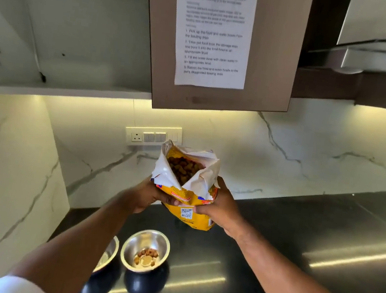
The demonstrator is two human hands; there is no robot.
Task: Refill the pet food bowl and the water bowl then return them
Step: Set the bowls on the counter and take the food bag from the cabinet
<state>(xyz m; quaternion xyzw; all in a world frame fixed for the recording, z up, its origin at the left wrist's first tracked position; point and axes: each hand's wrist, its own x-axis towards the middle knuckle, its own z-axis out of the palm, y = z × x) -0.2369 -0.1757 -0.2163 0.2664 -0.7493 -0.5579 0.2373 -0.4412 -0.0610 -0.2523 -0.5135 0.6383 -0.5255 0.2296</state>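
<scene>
Both hands, left (pixel 154 196) and right (pixel 219 208), gripping open kibble bag (pixel 185 187) upright above table (pixel 296 244), well clear of food bowl (pixel 145 250) holding few pieces; best lowered over bowl, tipped slowly through mouth fold to avoid spill.

Both arms reach forward and meet in front of the body. The left hand (pixel 150 196) grips the food bag (pixel 188 189) from its left side, with the fingers curled under the front. The right hand (pixel 220 204) grips the opposite side, the thumb pressed on the front. The two hands are level, with their fingertips close together.
</scene>
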